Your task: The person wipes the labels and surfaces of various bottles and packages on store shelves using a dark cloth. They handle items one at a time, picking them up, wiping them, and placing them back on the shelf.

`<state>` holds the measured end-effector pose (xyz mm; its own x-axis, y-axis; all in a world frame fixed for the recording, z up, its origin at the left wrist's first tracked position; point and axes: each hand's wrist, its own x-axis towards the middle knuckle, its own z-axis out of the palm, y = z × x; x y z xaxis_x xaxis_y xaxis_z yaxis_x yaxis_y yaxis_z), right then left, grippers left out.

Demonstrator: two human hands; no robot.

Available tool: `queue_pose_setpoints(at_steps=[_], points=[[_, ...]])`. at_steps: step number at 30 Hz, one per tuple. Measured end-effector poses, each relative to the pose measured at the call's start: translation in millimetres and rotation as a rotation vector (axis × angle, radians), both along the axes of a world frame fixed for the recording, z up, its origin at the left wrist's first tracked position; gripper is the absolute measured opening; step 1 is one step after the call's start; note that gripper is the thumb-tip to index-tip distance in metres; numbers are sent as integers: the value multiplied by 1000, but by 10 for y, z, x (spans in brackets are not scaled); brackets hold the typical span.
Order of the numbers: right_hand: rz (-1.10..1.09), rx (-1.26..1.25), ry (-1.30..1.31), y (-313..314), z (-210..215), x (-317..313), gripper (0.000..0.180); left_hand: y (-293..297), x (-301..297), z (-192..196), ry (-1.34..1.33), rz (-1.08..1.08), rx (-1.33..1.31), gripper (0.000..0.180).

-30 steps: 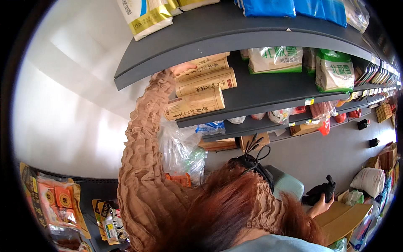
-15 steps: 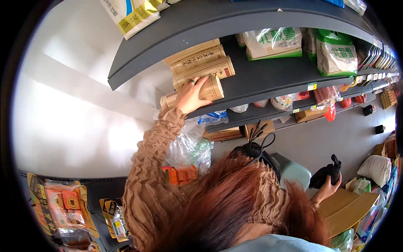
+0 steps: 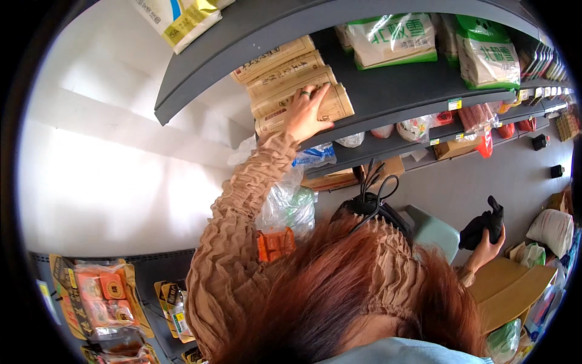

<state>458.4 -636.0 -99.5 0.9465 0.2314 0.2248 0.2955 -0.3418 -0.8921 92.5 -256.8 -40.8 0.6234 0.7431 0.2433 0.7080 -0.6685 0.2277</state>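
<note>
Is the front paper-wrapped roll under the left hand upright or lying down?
Lying down: the front roll rests with its long side along the shelf, the left hand across it.

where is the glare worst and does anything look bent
Head view: glare is worst on the white wall at left, partly washed out; smaller highlights streak the green-and-white bags; the upper shelf's front edge bows, and the corners are black.

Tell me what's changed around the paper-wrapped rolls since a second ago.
The left hand has come forward from the rolls farther back and grips the front paper-wrapped roll, which has shifted right relative to the roll behind it. The right hand still holds the black bundle; the green-edged packs stay on the shelf.
</note>
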Motion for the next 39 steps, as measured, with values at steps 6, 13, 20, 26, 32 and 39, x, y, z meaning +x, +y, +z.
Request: queue_pose_setpoints(at_steps=[6,13,20,26,32,39], points=[[-58,-33,-42,-293,-172,14,44,26,-134,40,131,-57,19,105],[-216,-77,-24,-597,-172,23,43,233,-242,501,-196,-34,17,93],[-115,-60,-33,-467,-204,67,43,1012,-200,642,67,-98,-24,97],[-80,-33,-54,-297,-105,-64,47,1148,-214,450,265,37,76,105],[-150,27,-32,-362,-30,-111,46,791,51,366,-100,23,210,93],[-237,416,146,-494,-104,60,43,750,1250,152,-598,-134,183,80]])
